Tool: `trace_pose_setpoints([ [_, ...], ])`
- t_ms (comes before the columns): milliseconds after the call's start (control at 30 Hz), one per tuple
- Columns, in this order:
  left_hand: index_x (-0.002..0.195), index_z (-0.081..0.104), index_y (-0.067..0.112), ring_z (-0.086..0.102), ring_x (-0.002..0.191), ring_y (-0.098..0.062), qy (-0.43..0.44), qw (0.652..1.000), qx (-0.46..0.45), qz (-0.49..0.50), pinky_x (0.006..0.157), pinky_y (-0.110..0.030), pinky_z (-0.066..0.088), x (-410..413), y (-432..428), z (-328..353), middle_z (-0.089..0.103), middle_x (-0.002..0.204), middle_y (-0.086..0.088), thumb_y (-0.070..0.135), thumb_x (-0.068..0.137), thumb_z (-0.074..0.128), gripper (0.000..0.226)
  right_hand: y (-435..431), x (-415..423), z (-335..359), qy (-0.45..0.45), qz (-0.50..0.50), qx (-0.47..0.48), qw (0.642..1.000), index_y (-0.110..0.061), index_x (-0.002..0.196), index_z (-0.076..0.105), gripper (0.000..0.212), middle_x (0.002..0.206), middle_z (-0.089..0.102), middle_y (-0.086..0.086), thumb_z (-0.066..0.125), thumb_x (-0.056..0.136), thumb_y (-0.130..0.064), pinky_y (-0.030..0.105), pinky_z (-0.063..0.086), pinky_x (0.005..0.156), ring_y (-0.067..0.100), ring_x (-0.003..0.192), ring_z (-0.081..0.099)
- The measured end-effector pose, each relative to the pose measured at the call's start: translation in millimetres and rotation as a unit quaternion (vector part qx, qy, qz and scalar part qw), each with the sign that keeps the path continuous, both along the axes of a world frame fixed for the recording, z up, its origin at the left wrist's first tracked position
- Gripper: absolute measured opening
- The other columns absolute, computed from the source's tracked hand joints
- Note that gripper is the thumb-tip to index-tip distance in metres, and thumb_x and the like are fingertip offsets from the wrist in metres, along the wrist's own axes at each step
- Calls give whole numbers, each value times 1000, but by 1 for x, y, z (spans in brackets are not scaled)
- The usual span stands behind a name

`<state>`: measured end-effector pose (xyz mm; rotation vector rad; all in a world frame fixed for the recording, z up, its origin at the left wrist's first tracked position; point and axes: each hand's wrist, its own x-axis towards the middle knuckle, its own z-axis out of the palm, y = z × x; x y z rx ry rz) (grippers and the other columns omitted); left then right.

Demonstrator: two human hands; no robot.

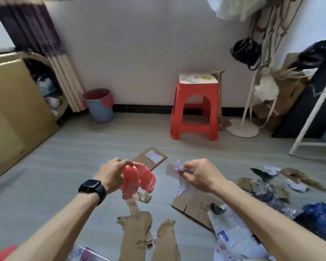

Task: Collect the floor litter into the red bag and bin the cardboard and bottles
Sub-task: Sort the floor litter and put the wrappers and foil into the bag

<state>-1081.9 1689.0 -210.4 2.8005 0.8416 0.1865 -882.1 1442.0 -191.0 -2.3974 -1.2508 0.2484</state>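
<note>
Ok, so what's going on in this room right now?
A person is tidying litter off the floor. Their left hand grips a crumpled red bag, and the right hand pinches scraps of white paper beside it, not yet inside. Torn cardboard strips and a flattened cardboard box lie on the floor below, with more wrappers to the right. A blue bin with a red liner stands by the wall, left of a red stool.

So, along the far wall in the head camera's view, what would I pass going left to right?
Big leaning cardboard sheet → blue bin with red liner → red stool → white stand's round base → white rack frame.
</note>
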Motion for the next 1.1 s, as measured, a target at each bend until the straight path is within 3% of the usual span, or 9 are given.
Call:
trace_pose_setpoints([
  [133,119,62,43,64,92,-25,-53,993,15,103,78,-33,53,-88,44,31,58,100,5,16,89,54,41,74,-54,26,-42,93,3,995,-21,80,62,35,86,69,4,57,93,-52,36,51,68,28,77,58],
  [267,113,67,36,63,87,-29,-79,976,36,198,70,-33,48,-186,70,35,50,89,7,13,86,56,37,139,-129,19,-55,200,40,977,-23,80,61,33,80,69,3,56,92,-54,37,52,65,29,76,61],
  [433,104,67,19,64,91,-35,-47,953,52,294,73,-40,51,-311,84,23,61,101,-4,13,85,58,22,208,-239,-13,-52,308,4,950,-21,92,67,31,84,71,4,56,95,-49,34,50,60,29,76,63],
  [533,113,66,32,64,93,-31,-50,940,45,335,76,-38,52,-365,85,13,60,103,-1,12,84,57,36,236,-299,-34,-39,342,-2,939,-20,93,65,29,88,71,6,55,95,-48,33,45,61,33,84,63],
  [700,115,67,36,63,98,-28,-81,920,21,384,83,-34,51,-411,90,-9,61,106,0,10,86,57,40,261,-386,-93,56,398,-66,913,-21,89,59,39,87,70,7,52,91,-60,37,54,69,36,88,64],
  [767,114,68,34,63,99,-27,-94,917,17,387,85,-35,52,-413,93,-15,62,107,-1,10,86,57,38,259,-401,-104,98,420,-112,895,-26,103,65,41,107,72,2,57,88,-63,39,55,83,29,101,66],
  [833,112,69,31,63,98,-27,-111,916,9,385,84,-34,52,-404,96,-18,63,105,-2,10,85,58,37,257,-396,-104,124,435,-143,880,-27,133,58,61,136,62,-1,64,85,-64,35,48,101,23,123,59],
  [933,105,70,36,63,92,-21,-172,911,-20,375,82,-32,53,-375,96,-17,64,99,3,9,83,60,36,250,-356,-91,143,386,-138,901,-26,144,48,70,143,56,2,70,85,-57,32,41,108,20,131,53],
  [1100,96,69,37,64,86,-10,-251,914,-78,310,79,-25,52,-286,88,3,67,91,12,17,81,65,25,221,-240,-49,185,174,-57,965,-25,146,43,73,139,58,2,68,86,-58,35,49,98,20,112,65],
])
